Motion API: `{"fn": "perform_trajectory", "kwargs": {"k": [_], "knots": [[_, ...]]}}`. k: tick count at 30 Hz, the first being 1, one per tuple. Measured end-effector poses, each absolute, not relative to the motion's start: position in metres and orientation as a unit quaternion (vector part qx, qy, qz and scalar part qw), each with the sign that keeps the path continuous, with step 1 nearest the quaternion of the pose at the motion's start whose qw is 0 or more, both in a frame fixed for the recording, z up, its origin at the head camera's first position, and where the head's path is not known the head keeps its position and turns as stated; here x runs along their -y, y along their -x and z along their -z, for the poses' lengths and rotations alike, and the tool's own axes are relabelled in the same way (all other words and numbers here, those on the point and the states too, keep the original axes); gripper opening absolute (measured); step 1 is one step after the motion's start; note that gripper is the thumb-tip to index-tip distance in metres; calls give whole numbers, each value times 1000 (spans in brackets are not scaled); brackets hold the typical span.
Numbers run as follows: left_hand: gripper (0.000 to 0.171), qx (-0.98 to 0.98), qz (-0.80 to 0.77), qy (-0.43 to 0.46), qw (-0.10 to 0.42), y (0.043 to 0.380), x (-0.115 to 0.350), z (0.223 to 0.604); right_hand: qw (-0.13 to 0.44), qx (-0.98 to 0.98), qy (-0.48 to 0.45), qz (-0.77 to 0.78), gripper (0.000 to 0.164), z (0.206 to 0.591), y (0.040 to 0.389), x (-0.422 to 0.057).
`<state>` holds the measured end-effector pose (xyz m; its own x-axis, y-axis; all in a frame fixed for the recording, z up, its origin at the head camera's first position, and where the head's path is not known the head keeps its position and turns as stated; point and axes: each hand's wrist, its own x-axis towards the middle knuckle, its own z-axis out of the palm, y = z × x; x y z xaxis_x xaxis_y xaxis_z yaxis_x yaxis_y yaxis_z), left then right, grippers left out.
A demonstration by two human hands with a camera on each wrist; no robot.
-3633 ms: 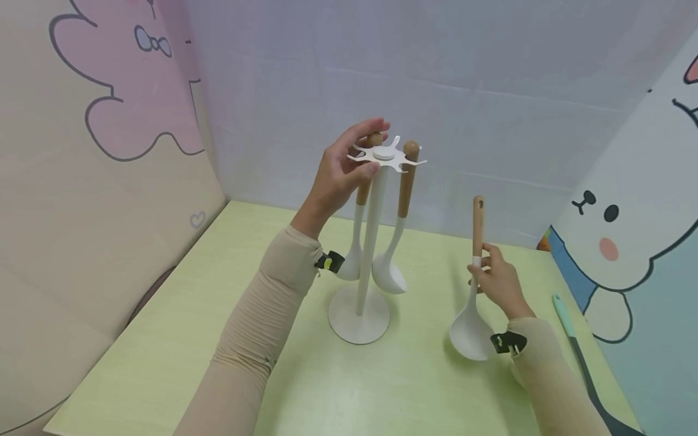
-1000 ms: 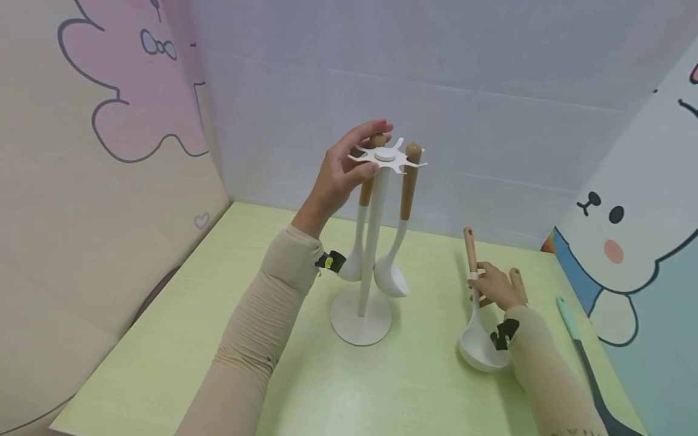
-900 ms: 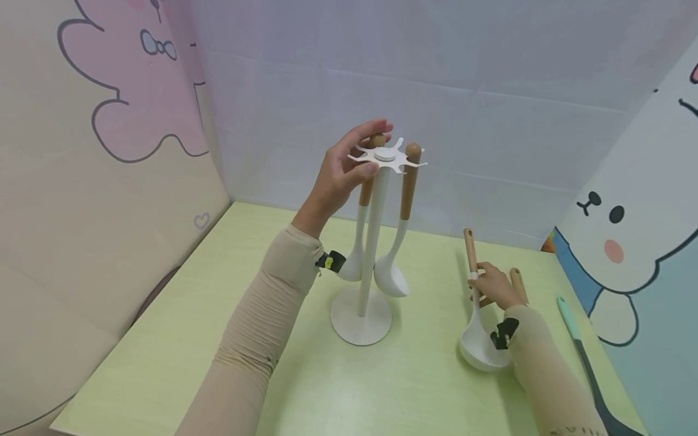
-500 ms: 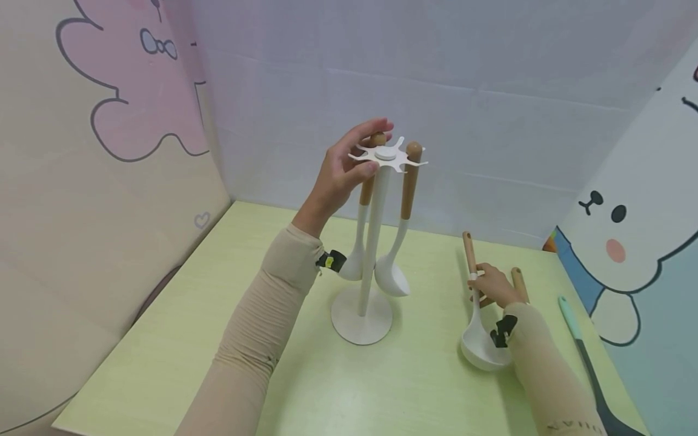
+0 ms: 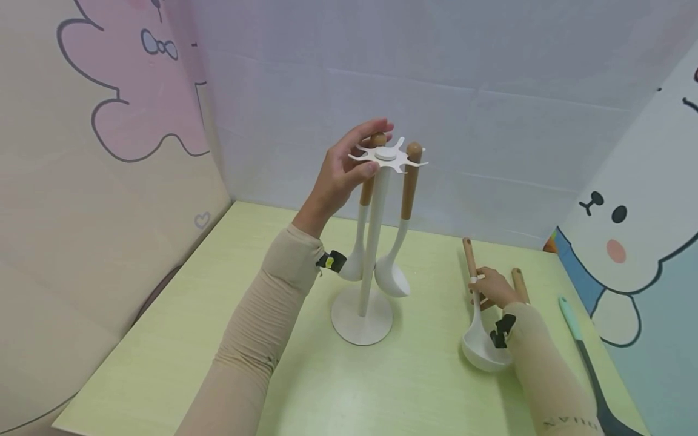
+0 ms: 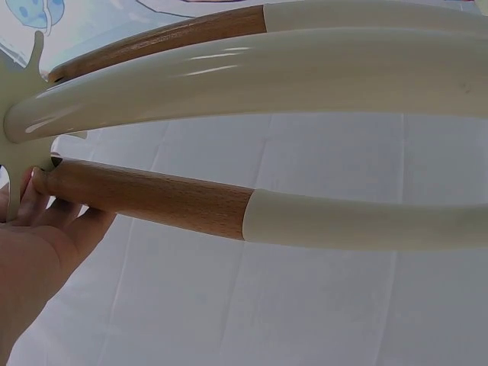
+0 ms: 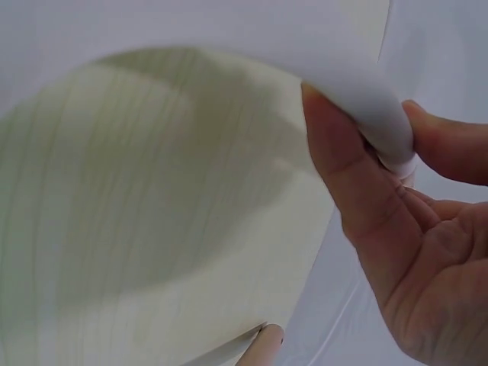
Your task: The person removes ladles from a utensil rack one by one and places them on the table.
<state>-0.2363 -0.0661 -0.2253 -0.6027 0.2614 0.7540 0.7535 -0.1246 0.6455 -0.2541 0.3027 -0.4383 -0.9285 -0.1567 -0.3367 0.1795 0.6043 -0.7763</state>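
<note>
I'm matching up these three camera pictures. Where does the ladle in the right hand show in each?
Head: the ladle is right of centre, bowl toward the bottom, in the right hand.
Left wrist: not in it.
Right wrist: the ladle arches white across the top, down to the hand at right.
Shared landmark: the right hand, in head and right wrist.

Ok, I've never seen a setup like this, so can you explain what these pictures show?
There's no machine here, just a person working bare-handed. The wide view is filmed from the person's head, the two close-ups from the wrists. The left hand grips a white stand at its top, where two wooden-handled utensils hang. The right hand pinches a white ladle below its handle. Also on the table are another wooden handle, partly hidden, and a dark, green-handled utensil.
</note>
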Motion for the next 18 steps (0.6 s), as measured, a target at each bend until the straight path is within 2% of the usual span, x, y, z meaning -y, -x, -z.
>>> {"fn": "perform_trajectory", "kwargs": {"k": [18], "knots": [[82,636,631,400,194,236,66,225,205,-873,-19,442,52,447,257,-306]]}}
